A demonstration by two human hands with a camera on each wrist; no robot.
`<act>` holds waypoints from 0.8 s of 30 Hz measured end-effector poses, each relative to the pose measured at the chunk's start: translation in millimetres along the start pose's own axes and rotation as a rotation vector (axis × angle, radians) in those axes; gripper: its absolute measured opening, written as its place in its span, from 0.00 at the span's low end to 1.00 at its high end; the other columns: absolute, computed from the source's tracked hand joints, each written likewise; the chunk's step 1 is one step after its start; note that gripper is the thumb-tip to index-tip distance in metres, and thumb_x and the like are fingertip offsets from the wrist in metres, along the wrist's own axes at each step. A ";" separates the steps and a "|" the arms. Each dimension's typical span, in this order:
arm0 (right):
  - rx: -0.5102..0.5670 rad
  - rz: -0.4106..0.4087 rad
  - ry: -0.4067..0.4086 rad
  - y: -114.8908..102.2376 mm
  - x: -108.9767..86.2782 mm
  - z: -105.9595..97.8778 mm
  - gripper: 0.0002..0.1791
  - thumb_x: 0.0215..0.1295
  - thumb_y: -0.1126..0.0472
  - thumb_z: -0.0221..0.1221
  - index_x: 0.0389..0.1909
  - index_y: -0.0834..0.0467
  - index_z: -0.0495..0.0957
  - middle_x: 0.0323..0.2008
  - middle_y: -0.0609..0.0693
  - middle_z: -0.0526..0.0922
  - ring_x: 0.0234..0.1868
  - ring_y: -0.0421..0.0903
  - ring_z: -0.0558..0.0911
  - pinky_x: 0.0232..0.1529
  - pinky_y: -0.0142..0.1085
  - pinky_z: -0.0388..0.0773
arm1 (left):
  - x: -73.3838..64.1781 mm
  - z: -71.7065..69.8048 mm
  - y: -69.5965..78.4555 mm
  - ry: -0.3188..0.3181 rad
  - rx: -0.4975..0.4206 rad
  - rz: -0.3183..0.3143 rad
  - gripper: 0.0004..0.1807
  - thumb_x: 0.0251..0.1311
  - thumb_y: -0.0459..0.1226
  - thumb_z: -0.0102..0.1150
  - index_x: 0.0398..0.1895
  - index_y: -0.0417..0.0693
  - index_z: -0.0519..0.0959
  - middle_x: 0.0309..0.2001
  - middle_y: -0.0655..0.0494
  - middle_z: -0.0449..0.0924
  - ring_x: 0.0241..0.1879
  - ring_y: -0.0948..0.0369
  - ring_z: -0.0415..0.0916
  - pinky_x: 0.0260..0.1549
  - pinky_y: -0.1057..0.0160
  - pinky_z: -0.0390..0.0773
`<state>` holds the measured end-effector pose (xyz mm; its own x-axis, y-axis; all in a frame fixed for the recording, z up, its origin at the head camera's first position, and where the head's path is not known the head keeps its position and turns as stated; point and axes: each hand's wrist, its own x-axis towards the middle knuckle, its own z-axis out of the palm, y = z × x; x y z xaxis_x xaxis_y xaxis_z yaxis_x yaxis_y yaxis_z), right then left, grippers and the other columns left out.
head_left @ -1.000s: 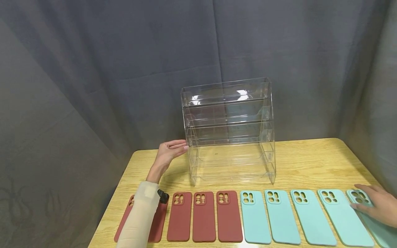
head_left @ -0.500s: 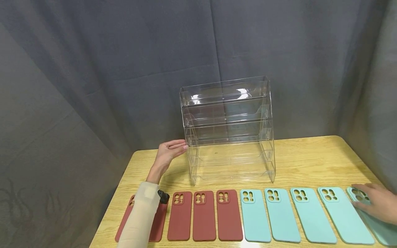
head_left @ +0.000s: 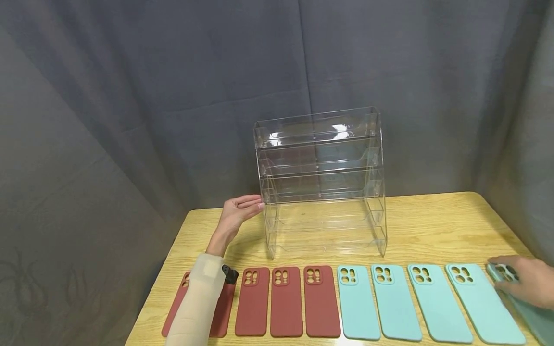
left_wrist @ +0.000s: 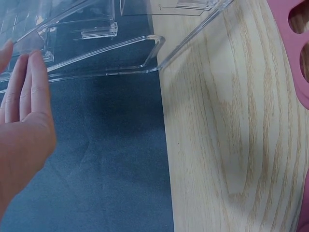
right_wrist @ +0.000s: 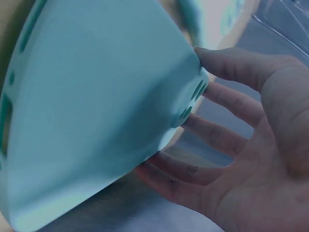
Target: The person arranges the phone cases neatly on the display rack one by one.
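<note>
My right hand (head_left: 534, 283) holds a mint-green phone case (right_wrist: 106, 106) at the far right of the row, with thumb and fingers on opposite edges near the camera cut-outs. In the right wrist view the case looms large. My left hand (head_left: 233, 214) touches the left side of a clear acrylic tiered rack (head_left: 320, 197) with nearly straight fingers (left_wrist: 41, 92). More mint-green phone cases (head_left: 359, 307) lie side by side to the right of the middle. Red phone cases (head_left: 322, 305) lie to the left, some partly hidden under my left sleeve.
The wooden table (head_left: 433, 226) carries the rack at its back and the row of cases along its front. A dark grey curtain (head_left: 195, 96) hangs behind and at both sides. The sleeve of my left arm (head_left: 195, 302) reaches over the leftmost red cases.
My right hand and the rightmost mint-green phone case have shifted slightly, and both look blurred now. The left hand stays at the rack's side.
</note>
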<state>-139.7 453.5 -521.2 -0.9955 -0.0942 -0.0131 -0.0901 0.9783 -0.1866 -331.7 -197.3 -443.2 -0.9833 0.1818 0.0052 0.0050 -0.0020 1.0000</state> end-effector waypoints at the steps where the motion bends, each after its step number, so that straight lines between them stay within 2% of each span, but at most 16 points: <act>1: 0.007 -0.012 0.024 -0.9 0.6 -3.4 0.32 0.49 0.63 0.77 0.54 0.74 0.80 0.51 0.82 0.80 0.27 0.56 0.82 0.29 0.54 0.86 | -0.2 0.4 0.1 -0.001 0.003 -0.002 0.24 0.65 0.30 0.70 0.64 0.34 0.80 0.61 0.35 0.84 0.47 0.64 0.90 0.56 0.63 0.89; 2: 0.011 -0.021 0.056 -2.9 1.7 -6.4 0.32 0.49 0.64 0.76 0.55 0.74 0.79 0.51 0.83 0.79 0.22 0.50 0.77 0.23 0.49 0.84 | -0.4 0.5 0.3 0.000 0.006 -0.004 0.24 0.65 0.30 0.70 0.64 0.34 0.80 0.61 0.36 0.84 0.47 0.65 0.90 0.56 0.63 0.89; 3: 0.013 -0.033 0.082 -5.6 3.3 -11.4 0.32 0.50 0.64 0.76 0.55 0.74 0.79 0.52 0.83 0.79 0.22 0.50 0.76 0.22 0.48 0.83 | -0.6 0.5 0.5 -0.001 0.007 -0.005 0.24 0.66 0.30 0.70 0.64 0.34 0.80 0.61 0.36 0.84 0.47 0.65 0.90 0.56 0.63 0.89; 5: 0.001 -0.052 0.138 -14.1 8.3 -22.8 0.31 0.49 0.65 0.76 0.55 0.73 0.80 0.52 0.83 0.79 0.23 0.56 0.80 0.21 0.49 0.82 | -0.6 0.4 0.6 0.002 0.001 -0.006 0.24 0.66 0.30 0.70 0.64 0.33 0.80 0.61 0.36 0.84 0.47 0.65 0.90 0.55 0.64 0.89; 7: -0.021 -0.072 0.179 -25.0 15.5 -36.8 0.31 0.49 0.65 0.76 0.55 0.72 0.80 0.53 0.82 0.79 0.28 0.64 0.83 0.24 0.53 0.82 | -0.2 0.3 0.4 0.002 -0.004 -0.005 0.24 0.66 0.30 0.70 0.64 0.33 0.80 0.61 0.36 0.84 0.47 0.65 0.90 0.55 0.64 0.89; 9: -0.025 -0.086 0.184 -38.0 23.7 -52.2 0.31 0.52 0.64 0.76 0.56 0.71 0.80 0.54 0.80 0.79 0.35 0.69 0.84 0.27 0.56 0.82 | 0.4 0.0 0.0 0.004 -0.013 -0.003 0.24 0.66 0.29 0.69 0.65 0.32 0.79 0.61 0.36 0.84 0.47 0.64 0.90 0.55 0.64 0.89; 13: 0.004 -0.119 0.206 -69.5 41.6 -72.5 0.32 0.57 0.60 0.75 0.61 0.69 0.78 0.58 0.78 0.78 0.39 0.68 0.85 0.29 0.55 0.82 | 1.0 -1.5 -1.5 0.009 -0.023 -0.012 0.24 0.66 0.29 0.69 0.65 0.32 0.79 0.61 0.36 0.84 0.47 0.64 0.90 0.56 0.63 0.89; 17: 0.086 -0.203 0.301 -104.4 59.3 -88.2 0.31 0.58 0.61 0.75 0.62 0.64 0.80 0.59 0.72 0.80 0.49 0.71 0.84 0.38 0.61 0.83 | 0.9 -2.5 -2.8 0.006 -0.009 -0.019 0.24 0.66 0.30 0.70 0.65 0.34 0.79 0.62 0.36 0.83 0.48 0.64 0.90 0.57 0.63 0.88; 20: 0.154 -0.260 0.359 -130.8 73.0 -105.7 0.31 0.59 0.60 0.75 0.64 0.60 0.80 0.61 0.68 0.81 0.54 0.69 0.83 0.42 0.61 0.82 | 1.2 -2.8 -2.6 0.008 -0.003 -0.016 0.24 0.66 0.30 0.70 0.65 0.34 0.79 0.63 0.36 0.83 0.48 0.64 0.90 0.57 0.63 0.89; 24: 0.208 -0.279 0.399 -164.5 91.2 -135.0 0.32 0.61 0.58 0.75 0.67 0.55 0.80 0.65 0.64 0.81 0.47 0.58 0.83 0.35 0.46 0.78 | 2.1 -2.3 -1.6 0.006 -0.009 -0.007 0.24 0.67 0.30 0.69 0.65 0.33 0.79 0.63 0.34 0.82 0.48 0.64 0.90 0.57 0.64 0.89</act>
<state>-219.8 308.9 -359.1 -0.8725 -0.2280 0.4322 -0.3853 0.8649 -0.3215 -334.2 -199.2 -444.9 -0.9843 0.1763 -0.0016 -0.0034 -0.0096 0.9999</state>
